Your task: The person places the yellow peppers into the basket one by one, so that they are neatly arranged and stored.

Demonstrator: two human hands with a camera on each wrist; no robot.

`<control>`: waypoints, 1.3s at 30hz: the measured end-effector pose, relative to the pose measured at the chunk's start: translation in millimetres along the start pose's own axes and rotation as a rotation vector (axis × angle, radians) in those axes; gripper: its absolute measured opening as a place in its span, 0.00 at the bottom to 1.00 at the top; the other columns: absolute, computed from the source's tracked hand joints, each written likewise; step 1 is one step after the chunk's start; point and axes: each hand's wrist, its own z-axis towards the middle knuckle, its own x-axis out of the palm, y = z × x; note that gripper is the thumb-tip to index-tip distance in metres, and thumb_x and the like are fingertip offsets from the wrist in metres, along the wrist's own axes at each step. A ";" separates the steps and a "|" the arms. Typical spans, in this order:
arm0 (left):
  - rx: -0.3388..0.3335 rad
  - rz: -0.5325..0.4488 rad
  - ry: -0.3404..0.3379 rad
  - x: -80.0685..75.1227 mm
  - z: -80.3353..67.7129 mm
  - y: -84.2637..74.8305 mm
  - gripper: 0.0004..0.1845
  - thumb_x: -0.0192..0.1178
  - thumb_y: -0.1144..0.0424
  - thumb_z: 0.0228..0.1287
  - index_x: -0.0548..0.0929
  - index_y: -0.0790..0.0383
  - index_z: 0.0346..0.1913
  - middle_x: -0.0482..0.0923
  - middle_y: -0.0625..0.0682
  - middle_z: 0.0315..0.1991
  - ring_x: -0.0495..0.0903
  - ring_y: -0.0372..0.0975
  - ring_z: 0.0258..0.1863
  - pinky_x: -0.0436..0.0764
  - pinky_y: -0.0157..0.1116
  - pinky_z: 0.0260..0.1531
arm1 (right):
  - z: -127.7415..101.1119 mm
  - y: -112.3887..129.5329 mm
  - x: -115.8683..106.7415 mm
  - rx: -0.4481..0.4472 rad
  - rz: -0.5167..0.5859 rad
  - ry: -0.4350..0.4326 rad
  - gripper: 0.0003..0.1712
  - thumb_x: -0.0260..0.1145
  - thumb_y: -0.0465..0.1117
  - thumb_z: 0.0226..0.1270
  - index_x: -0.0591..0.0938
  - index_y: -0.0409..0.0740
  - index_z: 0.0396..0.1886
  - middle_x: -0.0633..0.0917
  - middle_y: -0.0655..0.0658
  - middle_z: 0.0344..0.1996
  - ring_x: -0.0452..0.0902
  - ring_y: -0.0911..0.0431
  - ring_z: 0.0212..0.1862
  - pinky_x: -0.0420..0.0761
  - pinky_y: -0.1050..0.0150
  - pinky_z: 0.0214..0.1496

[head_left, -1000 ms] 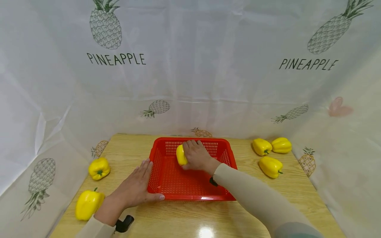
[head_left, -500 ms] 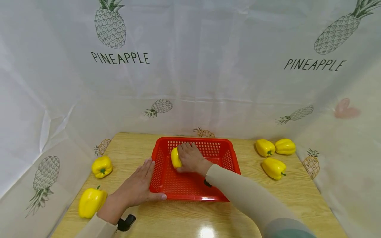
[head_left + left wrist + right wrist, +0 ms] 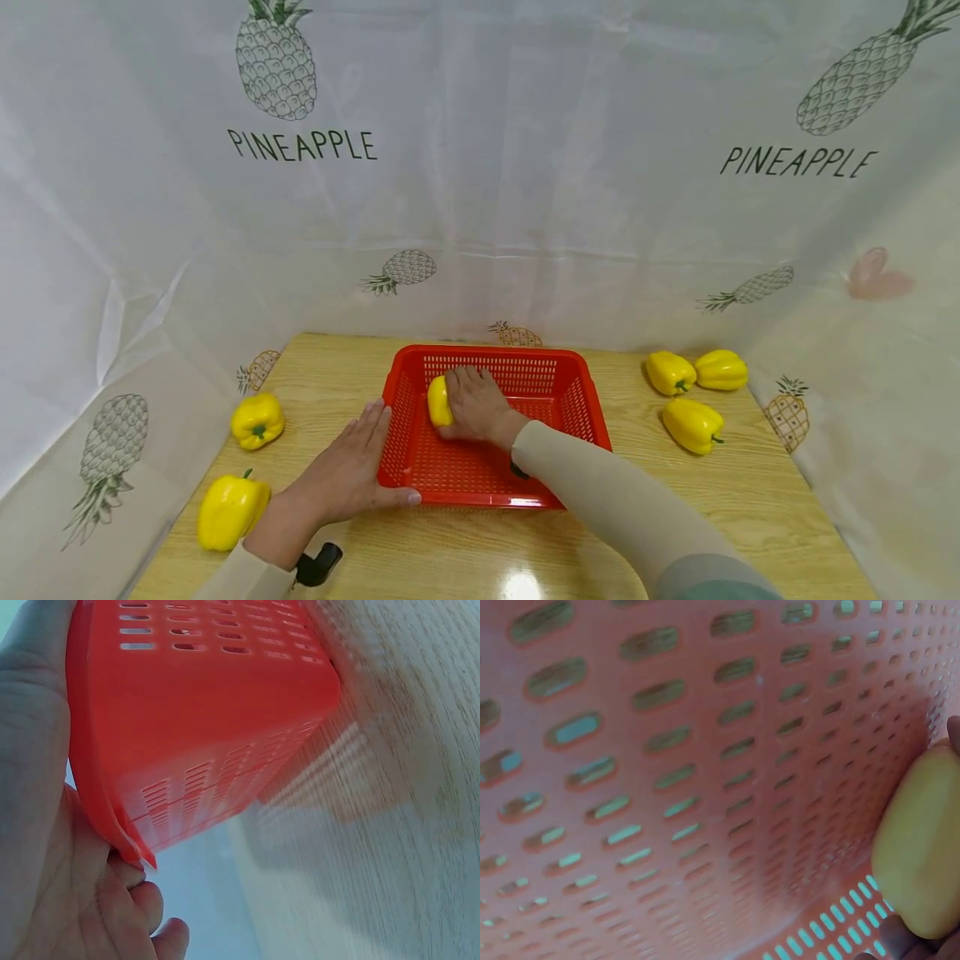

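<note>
In the head view, a red perforated basket (image 3: 487,500) sits mid-table. My right hand (image 3: 474,407) is inside it and grips a yellow bell pepper (image 3: 438,402) near the left wall. The right wrist view shows that pepper (image 3: 922,844) at the right edge, with fingertips at its two ends and the basket's slotted surface beside it. My left hand (image 3: 351,467) rests at the basket's front left corner, its fingers straight along the left rim and the thumb on the front rim. In the left wrist view, the basket's corner (image 3: 202,697) lies between thumb and fingers.
Two yellow bell peppers stand at the left, one farther back (image 3: 257,421) and one nearer (image 3: 231,510). Three more lie at the right: a back one (image 3: 670,372), a far right one (image 3: 722,370) and a front one (image 3: 692,425). A pineapple-printed curtain (image 3: 555,208) surrounds the wooden table (image 3: 450,550).
My right hand has moved left inside the basket with the bell pepper, closer to the left wall. The left hand keeps its place on the rim. The head view has shifted slightly.
</note>
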 end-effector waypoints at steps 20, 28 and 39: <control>0.001 -0.004 -0.009 -1.2 -1.0 -1.1 0.77 0.53 0.11 0.50 0.48 0.73 0.84 0.44 0.68 0.85 0.49 0.60 0.84 0.57 0.60 0.80 | -2.3 -0.2 -3.8 0.007 0.023 0.018 0.49 0.65 0.76 0.62 0.68 0.43 0.66 0.77 0.45 0.53 0.73 0.50 0.53 0.79 0.55 0.61; 0.004 -0.006 -0.013 -1.8 -1.4 -2.3 0.77 0.53 0.11 0.49 0.49 0.73 0.83 0.45 0.69 0.85 0.49 0.61 0.84 0.57 0.60 0.80 | -3.8 -1.2 -3.0 0.008 0.024 0.006 0.49 0.66 0.77 0.61 0.68 0.44 0.65 0.77 0.46 0.51 0.73 0.51 0.53 0.78 0.56 0.58; 0.004 -0.013 -0.013 -1.7 -0.9 -2.1 0.76 0.56 0.13 0.51 0.49 0.74 0.83 0.45 0.69 0.85 0.49 0.60 0.84 0.56 0.60 0.81 | -6.3 -3.9 -9.8 0.003 0.037 0.028 0.53 0.64 0.80 0.60 0.66 0.45 0.67 0.76 0.45 0.53 0.73 0.51 0.56 0.79 0.54 0.63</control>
